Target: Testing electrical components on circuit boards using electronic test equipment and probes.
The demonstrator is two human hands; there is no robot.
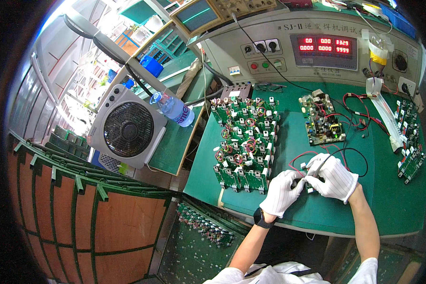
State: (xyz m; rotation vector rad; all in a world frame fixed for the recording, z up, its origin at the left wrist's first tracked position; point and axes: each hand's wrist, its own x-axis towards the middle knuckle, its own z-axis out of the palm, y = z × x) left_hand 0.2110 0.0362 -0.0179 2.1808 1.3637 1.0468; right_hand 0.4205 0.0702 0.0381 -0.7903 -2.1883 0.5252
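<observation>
My left hand [284, 193] and my right hand [331, 179], both in white striped gloves, meet above the front of the green table. Their fingers pinch together around a small dark piece [310, 189] whose kind is mostly hidden. A thin grey-black length lies along the right hand's fingers. Red and black wires [359, 150] curve out behind the hands. Beyond them lies a circuit board [323, 118] crowded with components and yellow parts. To the left of my left hand stand rows of green circuit boards [246, 146] with white connectors and coiled wires.
A grey test panel [270, 42] with a red digital display [324, 51] spans the back, an oscilloscope [199, 16] above it. More green boards [410, 142] line the right edge. Leftward are a box fan [128, 128], a water bottle [173, 109] and a cart [123, 227].
</observation>
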